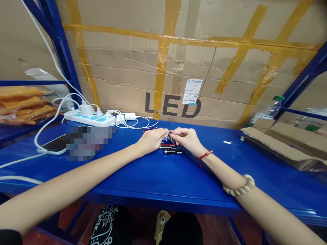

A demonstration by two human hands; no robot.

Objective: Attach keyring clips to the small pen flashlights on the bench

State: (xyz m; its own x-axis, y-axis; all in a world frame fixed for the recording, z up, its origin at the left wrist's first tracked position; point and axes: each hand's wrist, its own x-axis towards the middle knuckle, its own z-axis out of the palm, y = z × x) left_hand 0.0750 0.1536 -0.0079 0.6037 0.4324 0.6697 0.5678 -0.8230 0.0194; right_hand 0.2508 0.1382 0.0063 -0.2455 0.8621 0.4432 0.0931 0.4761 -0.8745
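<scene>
Both my hands meet over a small pile of dark pen-like sticks [171, 149] on the blue metal table [163, 177]. My left hand [151, 139] is closed, its fingers pinching a small dark piece at the top of the pile. My right hand [186, 139] is closed too, its fingertips on the same small piece [168, 134]. What exactly that piece is I cannot make out. My right forearm carries a red string and a bead bracelet [239, 186].
A white power strip [89, 117] with chargers and cables lies at the back left, a phone [55, 144] beside it. An open cardboard box [288, 143] lies at the right. A big cardboard sheet marked LED [173, 103] forms the back wall. Orange packets [25, 103] fill the left shelf.
</scene>
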